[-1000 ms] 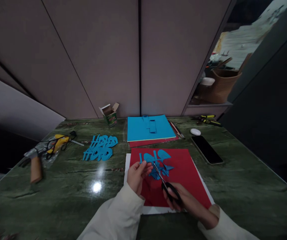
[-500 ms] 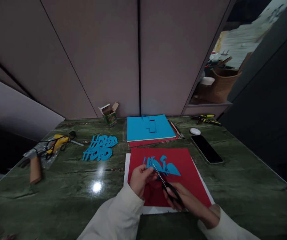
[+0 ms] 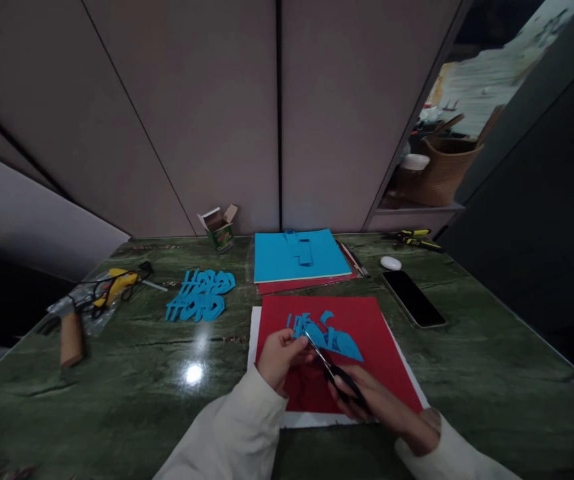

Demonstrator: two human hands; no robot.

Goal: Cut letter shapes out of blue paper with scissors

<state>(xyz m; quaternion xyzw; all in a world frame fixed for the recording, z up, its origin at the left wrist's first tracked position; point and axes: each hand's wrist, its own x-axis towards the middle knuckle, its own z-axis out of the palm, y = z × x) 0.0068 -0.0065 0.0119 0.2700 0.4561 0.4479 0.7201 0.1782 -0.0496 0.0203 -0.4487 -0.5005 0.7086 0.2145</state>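
Observation:
My left hand [image 3: 281, 357] pinches a piece of blue paper [image 3: 339, 343] between thumb and fingers, above a red sheet [image 3: 347, 313]. In my right hand [image 3: 361, 393] is a pair of scissors [image 3: 323, 362] with black handles. The blades point up and left, meeting the blue paper close to my left fingertips. Part of the paper is hidden behind my fingers and the blades. Small blue offcuts [image 3: 325, 316] show just beyond it, over the red sheet. A white sheet [image 3: 311, 420] sticks out from under the red one.
Blue cut-out letters [image 3: 199, 303] lie to the left. Behind the red sheet is a stack of blue paper [image 3: 274, 257]. A phone [image 3: 413, 298] and a white oval case [image 3: 391, 263] sit at right. A glue gun [image 3: 117, 285], a small box [image 3: 219, 230] and pliers [image 3: 419, 240] stand farther out.
The blue paper has turned and shifted slightly, its right end now lower. The scissor blades have moved a little against it. Both hands stay almost in place.

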